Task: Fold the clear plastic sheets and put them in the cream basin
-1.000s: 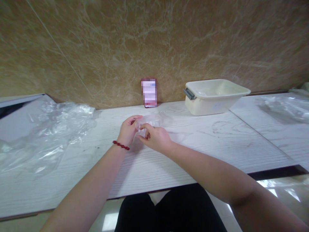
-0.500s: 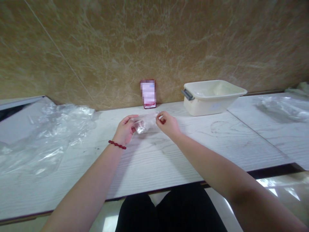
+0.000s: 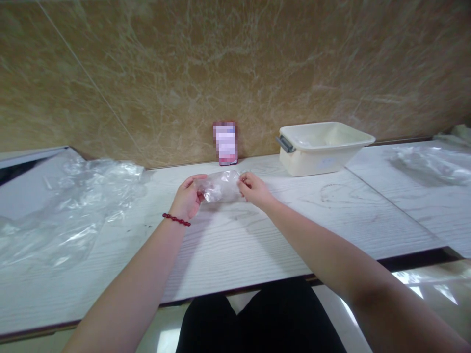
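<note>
A small clear plastic bag (image 3: 221, 186) is stretched between my two hands, just above the white wood-grain table (image 3: 235, 250). My left hand (image 3: 188, 197), with a dark red beaded bracelet at its wrist, is closed on the bag's left end, thumb and fingers gripping the film. At the right end, my right hand (image 3: 254, 189) pinches the bag's edge between thumb and fingertips. The film is creased and shiny; whether anything lies inside it I cannot make out.
A phone (image 3: 226, 143) leans against the brown marbled wall (image 3: 228, 73). To its right stands a cream plastic bin (image 3: 312, 162) with a grey latch. Crumpled clear plastic film (image 3: 84, 206) covers the table's left, and more clear plastic (image 3: 434, 162) lies far right.
The bag looks fuller and more spread out between my hands, with more creases showing. My left hand has shifted slightly left; the right hand stays at the bag's right end.
</note>
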`<action>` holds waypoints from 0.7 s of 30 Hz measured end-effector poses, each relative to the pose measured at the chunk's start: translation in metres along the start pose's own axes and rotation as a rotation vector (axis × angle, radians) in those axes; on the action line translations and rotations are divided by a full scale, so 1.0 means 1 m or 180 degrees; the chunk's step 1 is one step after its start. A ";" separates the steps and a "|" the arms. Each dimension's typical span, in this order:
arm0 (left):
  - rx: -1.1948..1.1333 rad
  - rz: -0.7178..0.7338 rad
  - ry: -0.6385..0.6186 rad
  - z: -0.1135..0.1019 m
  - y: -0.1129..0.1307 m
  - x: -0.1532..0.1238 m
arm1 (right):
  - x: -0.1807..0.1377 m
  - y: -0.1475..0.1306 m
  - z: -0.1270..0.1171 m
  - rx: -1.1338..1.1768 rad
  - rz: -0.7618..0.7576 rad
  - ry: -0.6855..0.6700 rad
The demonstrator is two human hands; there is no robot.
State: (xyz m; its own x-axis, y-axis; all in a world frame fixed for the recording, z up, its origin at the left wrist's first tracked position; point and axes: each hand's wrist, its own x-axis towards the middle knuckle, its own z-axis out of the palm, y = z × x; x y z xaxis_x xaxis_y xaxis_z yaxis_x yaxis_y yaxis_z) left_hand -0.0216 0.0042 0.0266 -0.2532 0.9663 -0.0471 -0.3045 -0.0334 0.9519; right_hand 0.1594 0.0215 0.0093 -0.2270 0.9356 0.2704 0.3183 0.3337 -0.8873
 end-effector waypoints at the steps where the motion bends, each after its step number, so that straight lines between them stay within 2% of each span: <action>1: -0.0009 -0.0005 0.0014 0.000 0.000 0.000 | -0.001 -0.002 0.002 0.0211 0.0238 -0.0161; 4: -0.0035 0.0025 -0.0012 0.001 0.001 -0.001 | -0.004 -0.006 0.007 0.0820 0.0737 -0.0544; 7: -0.0046 0.0042 -0.0086 0.001 0.002 -0.001 | -0.003 -0.006 0.008 0.1240 0.0779 -0.0611; 11: -0.0066 0.0059 -0.0238 0.001 0.002 -0.002 | 0.003 0.002 0.007 0.1355 0.0709 -0.0338; 15: -0.0130 0.0138 -0.0457 0.000 0.004 -0.005 | 0.009 0.011 0.006 0.1153 0.0480 0.0311; 17: -0.0199 0.0123 -0.0555 -0.001 0.005 -0.005 | 0.009 0.013 0.004 0.1147 0.0335 0.0422; 21: -0.0341 -0.0167 -0.0626 -0.004 0.002 -0.002 | 0.005 0.008 0.001 0.1520 0.0095 -0.0184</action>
State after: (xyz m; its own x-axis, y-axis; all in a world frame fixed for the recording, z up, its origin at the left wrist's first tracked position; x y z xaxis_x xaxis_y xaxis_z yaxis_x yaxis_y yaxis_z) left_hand -0.0254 0.0012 0.0277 -0.0538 0.9982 -0.0257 -0.4110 0.0013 0.9116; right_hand 0.1596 0.0286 0.0026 -0.2794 0.9315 0.2330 -0.1298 0.2038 -0.9704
